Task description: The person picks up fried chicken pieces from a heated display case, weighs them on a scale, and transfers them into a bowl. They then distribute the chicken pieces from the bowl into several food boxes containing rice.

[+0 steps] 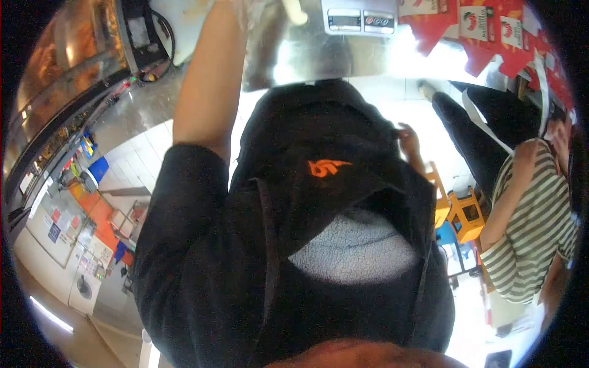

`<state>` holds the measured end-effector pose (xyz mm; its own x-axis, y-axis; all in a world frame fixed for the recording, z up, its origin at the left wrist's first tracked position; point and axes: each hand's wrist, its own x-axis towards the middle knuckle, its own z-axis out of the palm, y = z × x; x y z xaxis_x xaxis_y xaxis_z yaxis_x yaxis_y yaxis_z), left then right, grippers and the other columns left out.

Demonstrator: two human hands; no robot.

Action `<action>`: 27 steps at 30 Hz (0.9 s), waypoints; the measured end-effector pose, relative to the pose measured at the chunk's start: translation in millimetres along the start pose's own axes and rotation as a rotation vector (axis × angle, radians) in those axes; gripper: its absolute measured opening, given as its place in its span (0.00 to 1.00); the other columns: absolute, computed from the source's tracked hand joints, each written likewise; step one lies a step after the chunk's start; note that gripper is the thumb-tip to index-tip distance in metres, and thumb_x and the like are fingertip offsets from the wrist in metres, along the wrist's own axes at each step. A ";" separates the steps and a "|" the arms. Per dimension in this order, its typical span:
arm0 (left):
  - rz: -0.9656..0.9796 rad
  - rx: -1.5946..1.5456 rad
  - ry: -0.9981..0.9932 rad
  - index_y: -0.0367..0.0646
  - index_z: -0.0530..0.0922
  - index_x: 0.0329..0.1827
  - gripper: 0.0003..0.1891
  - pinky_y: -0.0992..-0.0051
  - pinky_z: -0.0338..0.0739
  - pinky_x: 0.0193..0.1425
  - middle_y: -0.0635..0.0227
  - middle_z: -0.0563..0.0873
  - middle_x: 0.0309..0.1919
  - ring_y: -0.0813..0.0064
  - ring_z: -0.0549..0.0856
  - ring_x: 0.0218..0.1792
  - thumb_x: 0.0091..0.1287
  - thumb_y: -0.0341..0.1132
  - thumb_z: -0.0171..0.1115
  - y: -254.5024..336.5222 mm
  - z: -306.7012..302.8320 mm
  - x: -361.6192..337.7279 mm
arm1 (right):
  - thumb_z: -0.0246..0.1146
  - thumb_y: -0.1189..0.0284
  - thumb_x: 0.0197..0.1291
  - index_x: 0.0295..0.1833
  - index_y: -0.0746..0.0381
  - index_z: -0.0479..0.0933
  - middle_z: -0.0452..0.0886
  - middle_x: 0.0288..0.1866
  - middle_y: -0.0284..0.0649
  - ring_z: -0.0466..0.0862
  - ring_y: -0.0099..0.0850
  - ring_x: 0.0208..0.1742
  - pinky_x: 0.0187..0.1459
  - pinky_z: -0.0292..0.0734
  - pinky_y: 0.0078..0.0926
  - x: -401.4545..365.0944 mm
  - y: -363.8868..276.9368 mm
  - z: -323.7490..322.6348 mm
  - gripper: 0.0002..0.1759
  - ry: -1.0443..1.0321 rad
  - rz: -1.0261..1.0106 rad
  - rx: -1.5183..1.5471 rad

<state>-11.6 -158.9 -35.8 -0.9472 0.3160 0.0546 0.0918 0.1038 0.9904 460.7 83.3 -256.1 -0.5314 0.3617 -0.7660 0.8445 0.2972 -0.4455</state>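
Note:
My left forearm (208, 80) reaches up across the metal counter (153, 92). The hand itself lies past the top edge of the head view, so its fingers are hidden. Close to that wrist, a pale, finger-shaped piece (296, 12) shows at the top edge; I cannot make out what it is. A scale (361, 21) with a small display and buttons stands to the right of it. What appears to be my right hand (410, 144) hangs low beside my dark apron (294, 141). Its fingers are loosely bent, and nothing shows in them.
Red printed packets (475, 24) lie at the upper right of the counter. A white board (190, 24) and a dark, cable-ringed item (144, 37) sit at the left. A person in a striped shirt (534, 221) is at the right, near yellow stools (466, 214).

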 end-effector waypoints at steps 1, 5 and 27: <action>0.042 -0.003 -0.008 0.40 0.78 0.39 0.08 0.64 0.74 0.46 0.60 0.81 0.32 0.63 0.79 0.37 0.65 0.34 0.55 -7.5 -11.1 -3.7 | 0.63 0.68 0.60 0.56 0.62 0.75 0.85 0.38 0.44 0.83 0.32 0.42 0.46 0.76 0.28 -1.6 16.4 6.0 0.19 0.027 -0.036 0.020; -0.322 0.180 0.077 0.41 0.77 0.49 0.12 0.69 0.75 0.47 0.62 0.82 0.41 0.68 0.81 0.40 0.68 0.37 0.54 -43.2 -38.8 -9.3 | 0.63 0.66 0.58 0.54 0.60 0.77 0.84 0.31 0.42 0.83 0.34 0.33 0.41 0.76 0.31 6.4 113.7 43.7 0.18 0.192 -0.222 -0.005; -0.007 1.079 -0.703 0.42 0.82 0.48 0.19 0.68 0.74 0.56 0.55 0.85 0.46 0.60 0.83 0.47 0.66 0.45 0.52 26.5 -25.0 -58.5 | 0.64 0.68 0.58 0.56 0.67 0.76 0.84 0.38 0.47 0.82 0.32 0.38 0.42 0.76 0.28 -219.7 280.7 234.1 0.22 0.469 0.357 0.540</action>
<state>38.5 -198.2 -9.5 -0.6146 0.7043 -0.3552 0.6001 0.7097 0.3690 830.1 -119.6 -321.3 -0.0937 0.7242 -0.6832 0.8206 -0.3324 -0.4648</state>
